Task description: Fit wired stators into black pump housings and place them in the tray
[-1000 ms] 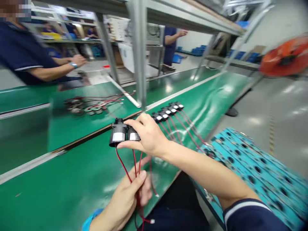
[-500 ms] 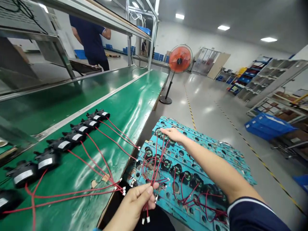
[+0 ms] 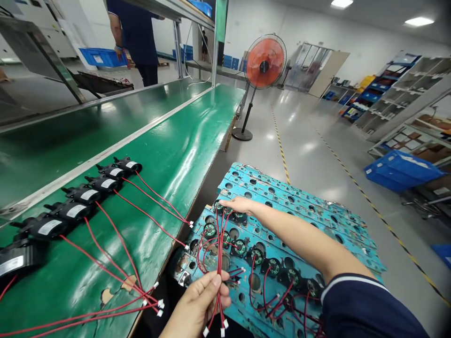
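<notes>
My left hand pinches a bundle of thin red wires between thumb and fingers; small white connectors hang below it. My right hand reaches over the turquoise board, its fingertips on a round black part with a green face near the board's left corner. Similar parts sit beneath that palm, partly hidden. A row of round black parts with green faces and red wires lies nearer to me on the board. Black housings with white labels stand in line on the green bench, their red wires trailing towards its edge.
A standing fan with orange blades is beyond the bench end. Blue crates and shelving stand at the right. Behind the bench, a person stands near a blue bin. Yellow-black tape marks the floor.
The whole view has shifted, and the bench housings sit further left in it. Both hands keep their places at the wires and the round part. The person behind has lowered an arm.
</notes>
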`<state>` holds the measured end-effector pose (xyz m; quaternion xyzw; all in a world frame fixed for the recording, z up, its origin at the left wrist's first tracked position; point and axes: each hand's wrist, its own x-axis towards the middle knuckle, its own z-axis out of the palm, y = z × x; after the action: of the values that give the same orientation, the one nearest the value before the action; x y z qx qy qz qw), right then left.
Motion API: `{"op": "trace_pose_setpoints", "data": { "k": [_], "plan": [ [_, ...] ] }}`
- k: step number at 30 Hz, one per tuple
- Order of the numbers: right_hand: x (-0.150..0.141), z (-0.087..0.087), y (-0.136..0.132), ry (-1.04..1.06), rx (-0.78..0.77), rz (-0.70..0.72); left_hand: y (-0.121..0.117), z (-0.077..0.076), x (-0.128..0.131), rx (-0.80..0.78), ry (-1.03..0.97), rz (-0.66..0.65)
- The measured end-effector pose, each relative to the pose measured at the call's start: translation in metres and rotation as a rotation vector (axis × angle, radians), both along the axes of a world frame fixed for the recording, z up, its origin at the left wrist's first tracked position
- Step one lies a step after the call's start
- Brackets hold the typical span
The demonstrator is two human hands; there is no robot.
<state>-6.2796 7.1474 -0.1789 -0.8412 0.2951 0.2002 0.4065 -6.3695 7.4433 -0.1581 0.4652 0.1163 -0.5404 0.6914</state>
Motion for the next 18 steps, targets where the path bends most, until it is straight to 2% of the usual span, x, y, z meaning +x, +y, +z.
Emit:
{"op": "trace_pose_setpoints", "data": {
  "k": [4, 9, 13, 18],
  "plan": [
    [-0.01, -0.007, -0.009, -0.034, 0.059, 0.046, -0.001, 0.005, 0.0, 0.003, 0.023, -0.009],
    [-0.023, -0.007, -0.016, -0.131, 0.094, 0.073, -0.006, 0.01, -0.004, 0.017, 0.034, -0.037],
    [-0.026, -0.01, -0.018, -0.178, 0.113, 0.05, -0.013, 0.014, -0.009, -0.003, 0.054, -0.061],
    [-0.033, -0.023, -0.016, -0.227, 0.09, -0.012, -0.021, 0.016, -0.014, -0.024, 0.068, -0.056]
  ]
}}
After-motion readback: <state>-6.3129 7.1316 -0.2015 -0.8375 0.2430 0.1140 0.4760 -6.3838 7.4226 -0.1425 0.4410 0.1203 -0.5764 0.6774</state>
